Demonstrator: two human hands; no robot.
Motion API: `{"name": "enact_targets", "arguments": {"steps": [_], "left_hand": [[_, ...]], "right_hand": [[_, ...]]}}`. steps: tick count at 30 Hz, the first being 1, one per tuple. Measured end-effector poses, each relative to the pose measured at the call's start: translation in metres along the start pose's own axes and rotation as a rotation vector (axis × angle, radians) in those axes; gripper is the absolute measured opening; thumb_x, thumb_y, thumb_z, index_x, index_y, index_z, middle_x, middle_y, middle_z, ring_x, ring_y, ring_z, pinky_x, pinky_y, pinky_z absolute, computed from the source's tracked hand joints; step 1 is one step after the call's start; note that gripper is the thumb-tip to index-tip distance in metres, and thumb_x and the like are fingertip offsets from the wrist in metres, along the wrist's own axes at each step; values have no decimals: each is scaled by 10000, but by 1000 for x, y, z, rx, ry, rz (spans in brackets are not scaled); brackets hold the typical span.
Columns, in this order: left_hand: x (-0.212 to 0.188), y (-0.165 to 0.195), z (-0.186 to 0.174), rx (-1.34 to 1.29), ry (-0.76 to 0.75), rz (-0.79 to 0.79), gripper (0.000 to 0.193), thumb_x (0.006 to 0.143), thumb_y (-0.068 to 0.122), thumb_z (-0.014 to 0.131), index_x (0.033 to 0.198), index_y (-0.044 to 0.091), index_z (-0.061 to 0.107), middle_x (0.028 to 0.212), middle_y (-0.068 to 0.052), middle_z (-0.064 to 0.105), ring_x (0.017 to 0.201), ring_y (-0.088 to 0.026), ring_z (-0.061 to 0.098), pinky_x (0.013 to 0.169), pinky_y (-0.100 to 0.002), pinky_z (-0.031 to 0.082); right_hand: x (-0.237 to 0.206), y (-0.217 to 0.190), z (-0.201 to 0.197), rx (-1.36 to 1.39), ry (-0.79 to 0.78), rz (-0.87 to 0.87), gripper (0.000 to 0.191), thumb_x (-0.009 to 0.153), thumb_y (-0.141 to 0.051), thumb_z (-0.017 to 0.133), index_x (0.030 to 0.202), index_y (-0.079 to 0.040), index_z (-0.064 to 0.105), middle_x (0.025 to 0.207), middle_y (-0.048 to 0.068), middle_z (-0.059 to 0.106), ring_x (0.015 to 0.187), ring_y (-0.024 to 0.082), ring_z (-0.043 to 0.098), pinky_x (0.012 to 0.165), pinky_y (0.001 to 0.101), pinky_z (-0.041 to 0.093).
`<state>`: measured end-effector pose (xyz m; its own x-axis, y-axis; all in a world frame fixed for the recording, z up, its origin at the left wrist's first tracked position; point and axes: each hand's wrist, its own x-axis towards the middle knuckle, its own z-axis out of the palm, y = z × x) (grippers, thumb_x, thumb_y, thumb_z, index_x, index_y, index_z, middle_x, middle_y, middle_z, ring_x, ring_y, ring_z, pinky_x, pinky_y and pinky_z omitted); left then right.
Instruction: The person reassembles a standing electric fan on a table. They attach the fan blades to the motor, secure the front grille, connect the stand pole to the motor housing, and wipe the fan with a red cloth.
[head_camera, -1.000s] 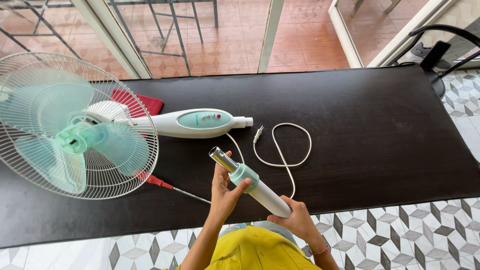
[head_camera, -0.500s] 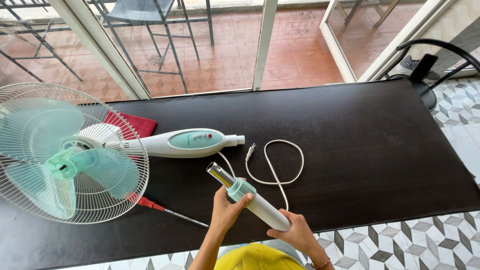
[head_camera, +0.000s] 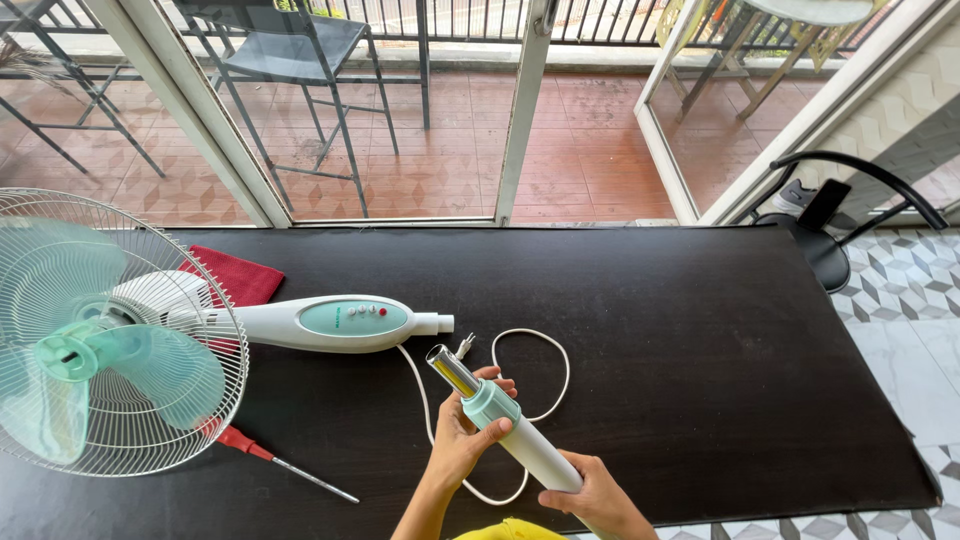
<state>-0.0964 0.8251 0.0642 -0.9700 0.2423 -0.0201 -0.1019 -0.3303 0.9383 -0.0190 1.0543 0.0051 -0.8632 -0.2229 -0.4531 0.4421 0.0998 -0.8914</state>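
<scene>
One white plastic pole with a mint-green collar and metal tip (head_camera: 505, 425) tilts above the black desk's (head_camera: 700, 340) near edge. The left hand (head_camera: 462, 440) wraps its fingers round the collar; the right hand (head_camera: 595, 490) clasps the lower end. One white cord (head_camera: 540, 345), one fan head (head_camera: 110, 335), one red-handled screwdriver (head_camera: 285, 465) lie leftward — the desk's right half stays open.

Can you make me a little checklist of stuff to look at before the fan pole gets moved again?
1. Left hand grips the pole's green collar: ok.
2. Right hand holds the pole's lower end: ok.
3. Pole's metal tip is clear of the fan handle: ok.
4. Cord loops under the pole, could snag: not ok.
5. Screwdriver lies apart from both hands: ok.
6. Fan head sits steady on the table: cannot tell.
</scene>
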Motion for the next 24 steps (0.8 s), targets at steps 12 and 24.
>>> {"name": "enact_targets", "arguments": {"steps": [12,24], "left_hand": [[7,-34,26,-236,-16,103,596,704,302,919,1133,42,598,1040,-138,686,1052,-260,698,954,-427,578],[11,-55,54,-165,357,-13,613,668,384,899,1107,43,640,1037,-124,723,995,-248,693,898,-447,575]], "right_hand": [[14,-15,-38,-88,-315,68,503,657,-279,868,1024,20,697,688,-16,623,575,128,615,570,306,518],[16,-27,-72,-561,-63,-172,469,698,-377,914,981,-41,749,760,49,763,685,135,711,667,294,555]]}}
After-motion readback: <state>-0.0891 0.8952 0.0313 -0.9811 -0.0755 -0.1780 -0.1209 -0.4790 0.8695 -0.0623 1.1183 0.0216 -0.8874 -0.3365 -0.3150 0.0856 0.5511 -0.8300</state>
